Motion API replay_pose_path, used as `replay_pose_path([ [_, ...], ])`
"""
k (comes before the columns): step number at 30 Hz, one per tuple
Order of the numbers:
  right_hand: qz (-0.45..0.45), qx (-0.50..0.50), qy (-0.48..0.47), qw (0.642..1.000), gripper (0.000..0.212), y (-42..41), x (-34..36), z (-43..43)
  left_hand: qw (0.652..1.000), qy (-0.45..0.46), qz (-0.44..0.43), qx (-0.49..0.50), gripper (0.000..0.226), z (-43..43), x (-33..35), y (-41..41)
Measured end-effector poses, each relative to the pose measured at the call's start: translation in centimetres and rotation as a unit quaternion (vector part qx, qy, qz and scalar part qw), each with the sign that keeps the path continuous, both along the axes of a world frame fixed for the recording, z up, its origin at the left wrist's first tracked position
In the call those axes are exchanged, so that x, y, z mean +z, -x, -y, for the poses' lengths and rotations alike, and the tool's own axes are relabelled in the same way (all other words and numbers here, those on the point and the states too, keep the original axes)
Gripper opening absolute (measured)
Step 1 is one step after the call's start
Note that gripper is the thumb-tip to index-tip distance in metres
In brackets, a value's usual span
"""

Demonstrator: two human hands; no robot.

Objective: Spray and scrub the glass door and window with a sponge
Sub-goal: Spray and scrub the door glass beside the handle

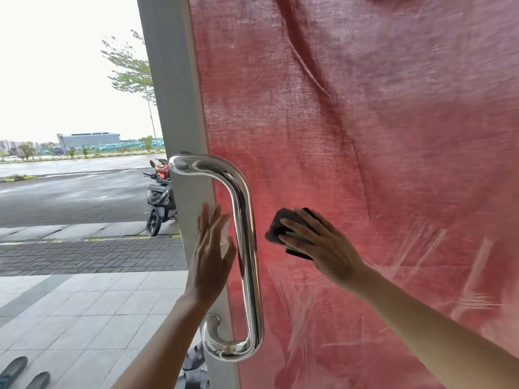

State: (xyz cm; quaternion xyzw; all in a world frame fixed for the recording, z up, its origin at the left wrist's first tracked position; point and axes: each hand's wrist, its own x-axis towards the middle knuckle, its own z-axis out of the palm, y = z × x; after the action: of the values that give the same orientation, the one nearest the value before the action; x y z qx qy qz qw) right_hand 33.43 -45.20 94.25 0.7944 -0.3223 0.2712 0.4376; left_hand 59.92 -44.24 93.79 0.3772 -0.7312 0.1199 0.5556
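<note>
The glass door [365, 136] fills the right of the view, with a red cloth hanging behind the pane and pale soapy streaks low on it. My right hand [317, 244] presses a dark sponge with a green layer [283, 228] flat against the glass, just right of the chrome handle [244, 248]. Its fingers lie spread over the sponge. My left hand [212, 254] rests flat with straight fingers on the grey door frame [179, 108], left of the handle and slightly behind it.
The door stands open onto a tiled porch [84, 304]. A parked scooter [160, 200] stands beyond the frame by the paved road. A pair of sandals [25, 374] lies at the bottom left. A patterned object shows at the door's foot.
</note>
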Motion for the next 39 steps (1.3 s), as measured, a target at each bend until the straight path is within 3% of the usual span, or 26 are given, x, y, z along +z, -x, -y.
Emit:
replay_pose_path([
  [9,0.158,0.025,0.022,0.987,0.061,-2.7,11.7,0.6,1.000,0.006,0.009,-0.006,0.057,-0.3,0.2,0.2],
  [13,0.190,0.046,0.041,0.980,0.059,-5.5,12.8,1.6,1.000,0.002,0.015,-0.002,0.047,-0.8,0.6,0.1],
  [18,0.121,0.048,0.048,0.990,0.057,-6.2,9.3,1.8,1.000,0.011,0.025,0.008,0.048,-0.9,0.6,0.0],
  [23,0.022,0.021,0.002,1.000,0.046,-4.4,1.6,0.9,0.999,0.039,0.017,0.010,0.070,-1.0,0.2,0.8],
  [28,-0.069,-0.023,-0.038,0.997,0.045,-1.6,-3.6,-0.7,0.999,0.050,0.018,0.013,0.075,-1.4,-0.2,1.4],
  [31,-0.057,-0.032,-0.043,0.997,0.047,0.1,-3.0,-1.1,0.999,0.042,0.008,0.008,0.070,-1.5,-0.6,1.6],
  [39,0.106,-0.016,-0.004,0.994,0.064,3.8,5.0,-0.9,0.995,0.003,-0.098,0.025,0.077,-3.2,-1.1,2.5],
])
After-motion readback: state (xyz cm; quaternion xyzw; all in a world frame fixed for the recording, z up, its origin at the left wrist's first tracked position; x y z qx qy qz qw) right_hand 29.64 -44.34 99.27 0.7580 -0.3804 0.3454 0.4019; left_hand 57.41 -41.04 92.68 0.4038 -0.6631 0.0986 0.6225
